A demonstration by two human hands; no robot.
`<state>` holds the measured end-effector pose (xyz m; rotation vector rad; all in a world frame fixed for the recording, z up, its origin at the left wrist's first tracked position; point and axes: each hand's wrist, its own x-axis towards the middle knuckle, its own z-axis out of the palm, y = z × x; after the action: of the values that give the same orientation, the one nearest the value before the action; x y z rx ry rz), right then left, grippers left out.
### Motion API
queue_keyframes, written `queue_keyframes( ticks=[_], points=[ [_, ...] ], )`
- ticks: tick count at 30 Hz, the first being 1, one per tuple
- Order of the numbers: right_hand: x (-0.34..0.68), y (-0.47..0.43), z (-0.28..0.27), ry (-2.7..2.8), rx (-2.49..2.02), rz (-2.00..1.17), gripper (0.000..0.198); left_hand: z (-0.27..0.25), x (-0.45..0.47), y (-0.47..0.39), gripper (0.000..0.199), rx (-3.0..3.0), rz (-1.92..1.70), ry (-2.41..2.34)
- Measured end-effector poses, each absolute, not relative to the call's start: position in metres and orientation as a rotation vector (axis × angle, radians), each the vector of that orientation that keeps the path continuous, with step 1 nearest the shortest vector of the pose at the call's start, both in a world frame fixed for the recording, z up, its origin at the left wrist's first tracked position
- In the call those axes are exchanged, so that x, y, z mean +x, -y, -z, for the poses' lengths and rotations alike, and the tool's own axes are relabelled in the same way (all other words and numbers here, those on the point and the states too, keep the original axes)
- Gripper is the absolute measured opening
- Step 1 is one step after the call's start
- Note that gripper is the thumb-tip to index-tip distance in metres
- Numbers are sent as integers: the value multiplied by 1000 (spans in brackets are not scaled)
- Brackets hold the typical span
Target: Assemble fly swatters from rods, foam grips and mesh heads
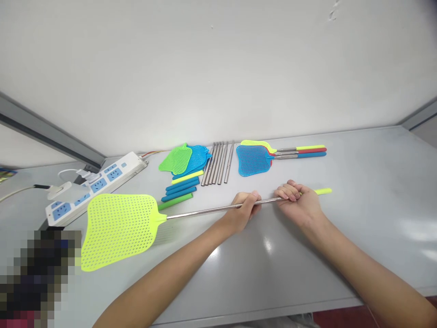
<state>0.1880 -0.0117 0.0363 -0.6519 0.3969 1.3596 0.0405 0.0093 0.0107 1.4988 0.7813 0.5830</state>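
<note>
A yellow fly swatter [121, 230] with a long metal rod stretches across the front of the table, its perforated head at the left. My left hand [245, 209] is closed around the middle of the rod. My right hand [297, 200] wraps the rod farther right, close to the yellow grip [323, 191], which sticks out past it. Part of the grip is hidden by the right hand. Behind my hands lie assembled swatters, a blue one [254, 159] on top, with yellow and red ones partly under it.
Several metal rods [218, 164] lie side by side at the back. Left of them are green [175, 159] and blue swatter heads [196, 157] and several loose grips [180, 187]. A white power strip [99, 187] with plugs and cables sits at the left. A wall [218, 68] stands behind.
</note>
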Motion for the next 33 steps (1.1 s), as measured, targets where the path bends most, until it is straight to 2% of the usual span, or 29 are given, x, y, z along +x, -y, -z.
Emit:
queue_keyframes(
  ticks=[33],
  points=[
    [193,6,-32,-361,-692,-1473,23,-13,41,-8,48,1545,-547,-882]
  ],
)
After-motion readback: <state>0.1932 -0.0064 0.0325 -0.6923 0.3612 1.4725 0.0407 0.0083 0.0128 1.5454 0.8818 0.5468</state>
